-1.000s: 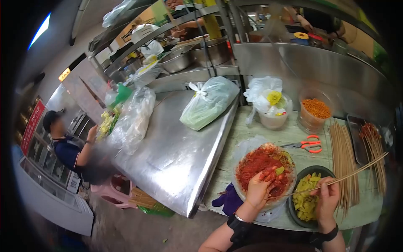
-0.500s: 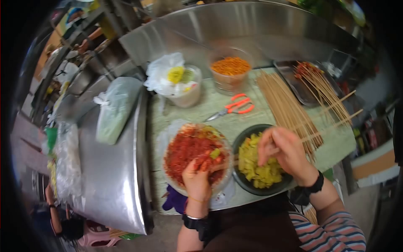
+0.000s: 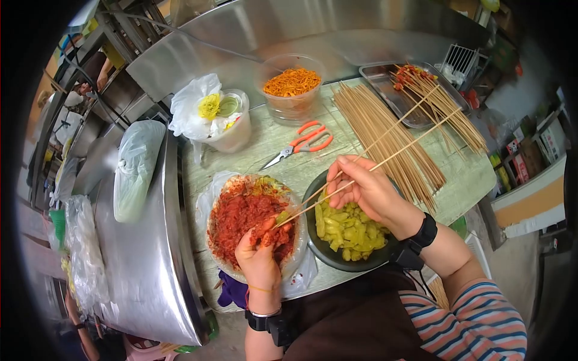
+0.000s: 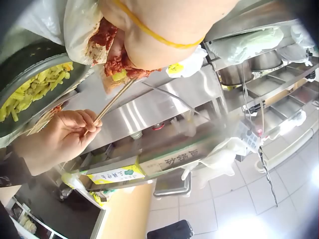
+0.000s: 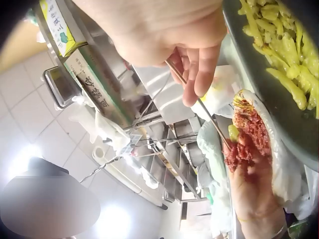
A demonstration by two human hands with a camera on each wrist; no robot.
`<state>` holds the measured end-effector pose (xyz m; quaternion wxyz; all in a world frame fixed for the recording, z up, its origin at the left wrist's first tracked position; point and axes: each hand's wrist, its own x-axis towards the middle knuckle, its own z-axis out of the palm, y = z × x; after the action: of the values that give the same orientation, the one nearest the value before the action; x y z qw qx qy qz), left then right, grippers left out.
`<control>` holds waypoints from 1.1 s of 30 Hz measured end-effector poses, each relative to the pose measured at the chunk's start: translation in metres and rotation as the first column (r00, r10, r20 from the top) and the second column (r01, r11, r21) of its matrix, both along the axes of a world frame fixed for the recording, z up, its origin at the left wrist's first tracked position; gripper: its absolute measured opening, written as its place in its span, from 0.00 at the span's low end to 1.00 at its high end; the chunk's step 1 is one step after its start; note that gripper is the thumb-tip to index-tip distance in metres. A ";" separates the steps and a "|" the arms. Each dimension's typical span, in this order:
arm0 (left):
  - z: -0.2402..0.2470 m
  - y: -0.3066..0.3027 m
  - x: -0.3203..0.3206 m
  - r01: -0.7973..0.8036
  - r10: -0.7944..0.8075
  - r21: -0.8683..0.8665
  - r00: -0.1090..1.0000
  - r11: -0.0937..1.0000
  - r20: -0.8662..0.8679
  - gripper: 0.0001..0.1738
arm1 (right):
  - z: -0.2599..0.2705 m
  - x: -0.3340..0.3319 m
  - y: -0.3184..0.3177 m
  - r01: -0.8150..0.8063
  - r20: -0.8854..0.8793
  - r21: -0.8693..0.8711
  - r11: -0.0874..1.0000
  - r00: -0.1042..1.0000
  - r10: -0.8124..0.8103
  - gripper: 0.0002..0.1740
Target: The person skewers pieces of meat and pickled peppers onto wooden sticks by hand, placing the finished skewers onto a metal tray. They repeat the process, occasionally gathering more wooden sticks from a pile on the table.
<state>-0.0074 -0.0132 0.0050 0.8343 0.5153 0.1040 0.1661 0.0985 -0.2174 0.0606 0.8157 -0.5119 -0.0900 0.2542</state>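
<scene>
In the head view my left hand (image 3: 259, 265), its fingers smeared red, pinches red-coated meat and a yellow-green pickled pepper piece (image 3: 282, 218) above a bowl of red marinated meat (image 3: 241, 195). My right hand (image 3: 376, 195) grips two thin bamboo skewers (image 3: 385, 161) between thumb and fingers, over a dark bowl (image 3: 314, 237) of cut pickled peppers (image 3: 349, 231). The skewer points meet the meat and pepper at my left fingertips. From the right wrist view, a skewer (image 5: 209, 115) runs down to the red meat (image 5: 246, 149) beside the green piece.
Orange-handled scissors (image 3: 301, 143) lie behind the bowls. Many loose bamboo skewers (image 3: 391, 144) lie to the right, beside a metal tray (image 3: 415, 117) with loaded skewers (image 3: 433, 90). Behind stand a tub of orange shreds (image 3: 293, 84) and a bag-covered tub (image 3: 232, 135). A steel counter (image 3: 150, 259) is left.
The head view has swung right, shifting the table leftward in it. My right hand has lifted and shifted its hold along the skewers, while my left stays at the meat bowl.
</scene>
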 end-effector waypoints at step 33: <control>0.006 0.010 -0.002 0.096 -0.106 -0.225 0.994 0.970 -0.035 0.13 | 0.018 -0.005 0.010 0.009 0.203 -0.143 0.990 0.979 0.020 0.18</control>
<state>-0.0095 -0.0037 0.0114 0.8915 0.4269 0.1152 0.0986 0.0936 -0.2076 0.0783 0.7625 -0.5923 -0.1558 0.2085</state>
